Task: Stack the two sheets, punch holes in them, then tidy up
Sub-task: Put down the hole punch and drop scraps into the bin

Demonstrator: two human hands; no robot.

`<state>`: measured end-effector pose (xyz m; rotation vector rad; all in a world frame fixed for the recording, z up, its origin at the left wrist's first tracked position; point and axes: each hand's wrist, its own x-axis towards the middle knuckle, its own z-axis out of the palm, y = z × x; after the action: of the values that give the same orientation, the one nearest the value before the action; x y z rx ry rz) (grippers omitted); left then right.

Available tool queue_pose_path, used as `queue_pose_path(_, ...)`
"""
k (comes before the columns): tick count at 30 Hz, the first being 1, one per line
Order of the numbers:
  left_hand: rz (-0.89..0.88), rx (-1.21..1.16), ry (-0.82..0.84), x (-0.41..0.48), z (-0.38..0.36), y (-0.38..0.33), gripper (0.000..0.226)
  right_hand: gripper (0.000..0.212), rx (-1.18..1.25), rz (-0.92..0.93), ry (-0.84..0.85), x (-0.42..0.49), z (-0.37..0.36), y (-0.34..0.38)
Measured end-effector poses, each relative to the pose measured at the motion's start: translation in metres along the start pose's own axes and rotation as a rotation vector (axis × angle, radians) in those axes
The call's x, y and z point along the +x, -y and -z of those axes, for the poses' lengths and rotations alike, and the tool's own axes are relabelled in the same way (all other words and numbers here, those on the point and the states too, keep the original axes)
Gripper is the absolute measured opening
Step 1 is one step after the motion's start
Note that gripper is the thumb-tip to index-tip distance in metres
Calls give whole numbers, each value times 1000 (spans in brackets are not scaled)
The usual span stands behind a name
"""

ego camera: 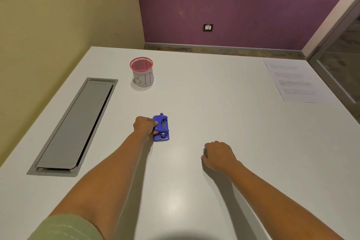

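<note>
White surface [214, 103] fills most of frame. Blue hole punch [161, 128] sits on it just left of centre. Left hand [143, 125] reaches in from lower left and is clamped on the punch's left side, fingers wrapped over its edge. Right hand [218, 155], lower right of centre, rests on the surface curled into a loose fist; cannot tell whether anything is inside it. It lies well apart from the punch. Printed sheets [298, 82] lie flat at upper right, near the surface's far corner; cannot tell how many. Pink-rimmed mesh cup labelled "BIN" [141, 74] stands upright above centre-left. Grey cable hatch [76, 124] set into the surface at left.
</note>
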<state>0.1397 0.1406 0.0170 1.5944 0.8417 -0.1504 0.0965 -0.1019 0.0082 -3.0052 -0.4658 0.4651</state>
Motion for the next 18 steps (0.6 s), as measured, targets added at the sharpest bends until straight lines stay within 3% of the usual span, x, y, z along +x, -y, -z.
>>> queue_pose_path(6, 29, -144, 47, -10, 16, 11, 10, 26, 9, 13, -12, -2, -2, -2)
queue_pose_path(10, -7, -12, 21, -16, 24, 19, 22, 26, 18, 20, -30, -4, -3, -1)
queue_pose_path(14, -7, -88, 43, -24, 26, 21, 21, 24, 53, 8, -37, -8, -3, -1)
queue_pose_path(18, -7, -5, 5, -29, 28, 24, 19, 25, 53, 4, -23, -12, -1, -1)
